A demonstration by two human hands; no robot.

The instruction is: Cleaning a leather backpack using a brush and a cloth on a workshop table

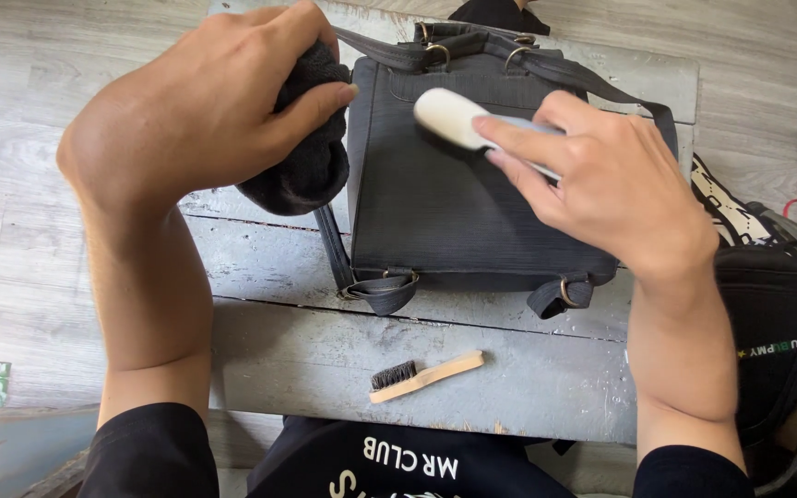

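Backpack [445, 203] of dark grey fabric is lying flat near the far edge of a weathered grey wooden bench [528, 378], and a person seated at the near edge is working over it with both hands. The right hand [611, 184] is gripping a white-backed brush [454, 115], fingers wrapped along its handle and bristles pressing down on the bag's upper panel just below the metal rings. The left hand [196, 101] is closing around a bunched dark cloth [311, 152], which is resting against the bag's left side and hanging slightly over the bench's left part. Out from the hands, a strap [334, 244] is trailing down the bag's left side to a looped end at its near corner, while another band is running off toward the bench's right edge. A small wooden-handled brush [424, 373] with dark bristles is lying alone by the near edge, well apart from the bag. Dark bags are sitting on the floor beyond the right edge. The risks look modest: only the cloth hand is steadying the bag, so a hard stroke could be pushing it toward the far edge; bristles may be snagging on the rings; and a forearm could be sweeping the small brush off the near edge.
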